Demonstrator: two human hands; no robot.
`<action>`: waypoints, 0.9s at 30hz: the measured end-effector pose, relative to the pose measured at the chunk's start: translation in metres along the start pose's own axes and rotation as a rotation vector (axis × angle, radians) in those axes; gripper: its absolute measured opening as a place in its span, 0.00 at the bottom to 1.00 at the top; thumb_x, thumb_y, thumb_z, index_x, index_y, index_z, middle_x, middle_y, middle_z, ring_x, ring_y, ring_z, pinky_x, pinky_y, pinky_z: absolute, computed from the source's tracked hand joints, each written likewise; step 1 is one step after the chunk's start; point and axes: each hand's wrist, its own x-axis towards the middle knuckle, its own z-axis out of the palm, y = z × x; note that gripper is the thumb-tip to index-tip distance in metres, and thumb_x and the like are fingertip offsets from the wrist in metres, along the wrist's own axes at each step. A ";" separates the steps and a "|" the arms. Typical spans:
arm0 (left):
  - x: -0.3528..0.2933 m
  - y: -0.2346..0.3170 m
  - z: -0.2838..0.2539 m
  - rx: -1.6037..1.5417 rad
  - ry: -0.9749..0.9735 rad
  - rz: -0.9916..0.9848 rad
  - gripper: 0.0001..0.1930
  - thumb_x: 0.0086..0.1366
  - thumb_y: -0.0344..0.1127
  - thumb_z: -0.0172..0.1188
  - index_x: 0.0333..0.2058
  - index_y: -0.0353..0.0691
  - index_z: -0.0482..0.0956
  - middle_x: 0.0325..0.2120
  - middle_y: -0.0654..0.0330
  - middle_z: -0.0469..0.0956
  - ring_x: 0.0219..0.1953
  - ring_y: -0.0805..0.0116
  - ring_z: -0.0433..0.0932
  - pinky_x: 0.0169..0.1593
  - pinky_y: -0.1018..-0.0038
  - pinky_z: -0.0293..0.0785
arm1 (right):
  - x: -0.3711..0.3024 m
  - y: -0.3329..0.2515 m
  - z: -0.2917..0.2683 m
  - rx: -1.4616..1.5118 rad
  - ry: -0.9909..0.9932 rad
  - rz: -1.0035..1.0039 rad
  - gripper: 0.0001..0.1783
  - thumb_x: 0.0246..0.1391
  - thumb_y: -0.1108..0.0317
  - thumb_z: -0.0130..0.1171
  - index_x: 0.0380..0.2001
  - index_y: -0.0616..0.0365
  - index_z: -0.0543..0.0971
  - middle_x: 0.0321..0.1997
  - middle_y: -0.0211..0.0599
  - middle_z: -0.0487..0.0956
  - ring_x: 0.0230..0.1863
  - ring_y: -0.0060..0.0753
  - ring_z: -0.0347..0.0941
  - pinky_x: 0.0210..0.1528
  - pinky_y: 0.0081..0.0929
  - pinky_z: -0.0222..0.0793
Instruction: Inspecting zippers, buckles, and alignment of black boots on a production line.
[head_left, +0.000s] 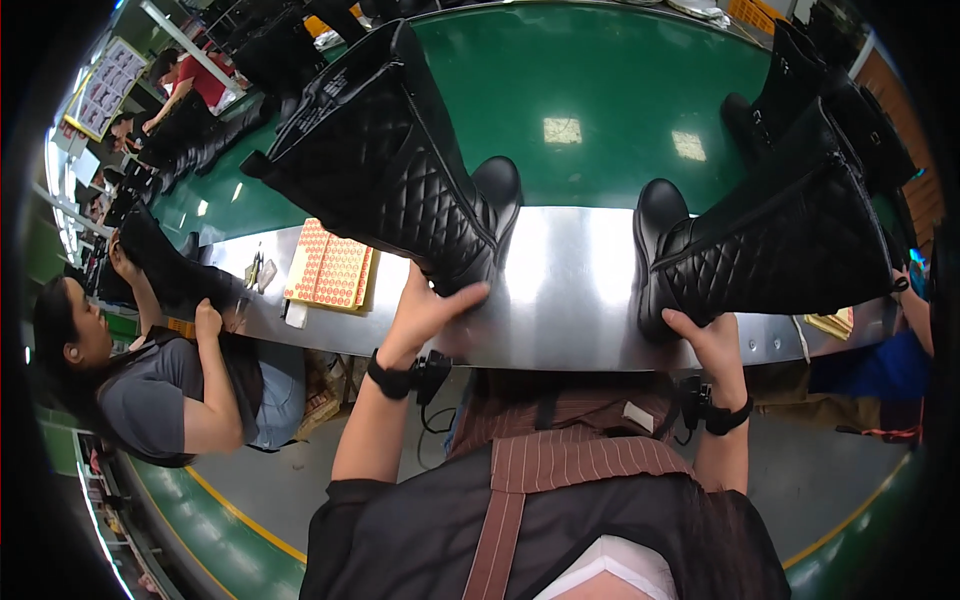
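Two tall black boots with quilted shafts stand upright on the steel edge of the worktable, a little apart. My left hand (432, 308) is closed round the lower back of the left boot (400, 190), its thumb along the heel side. Round the heel of the right boot (770, 235), my right hand (708, 343) is closed with the thumb on top. The fingers of both hands are partly hidden behind the boots. Both toes point away from me, toward the green surface.
A stack of yellow sheets with red round stickers (330, 265) lies left of my left hand, beside small tools (258, 268). Beyond the steel strip (570, 300) runs a green belt (590, 80). More boots (790, 85) stand far right. A person (170, 390) works at left.
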 end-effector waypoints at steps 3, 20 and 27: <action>0.018 0.004 0.010 -0.117 -0.020 -0.032 0.20 0.57 0.28 0.68 0.48 0.33 0.76 0.44 0.61 0.79 0.44 0.70 0.78 0.50 0.75 0.73 | -0.002 -0.006 -0.008 0.133 0.030 0.059 0.24 0.46 0.73 0.66 0.49 0.65 0.76 0.46 0.34 0.79 0.46 0.28 0.74 0.52 0.24 0.69; 0.002 0.055 0.098 -0.950 -0.415 -0.230 0.24 0.69 0.42 0.52 0.59 0.37 0.67 0.53 0.55 0.74 0.54 0.60 0.74 0.56 0.55 0.72 | -0.009 -0.017 0.027 1.038 -0.276 0.071 0.32 0.45 0.66 0.53 0.56 0.69 0.71 0.59 0.46 0.73 0.62 0.44 0.68 0.66 0.40 0.61; 0.000 0.037 0.094 -1.013 -0.406 -0.162 0.22 0.63 0.25 0.55 0.57 0.35 0.68 0.54 0.55 0.73 0.56 0.61 0.72 0.62 0.62 0.66 | -0.008 -0.019 0.026 0.849 -0.253 -0.063 0.31 0.45 0.69 0.54 0.56 0.68 0.71 0.59 0.44 0.73 0.61 0.41 0.68 0.66 0.38 0.60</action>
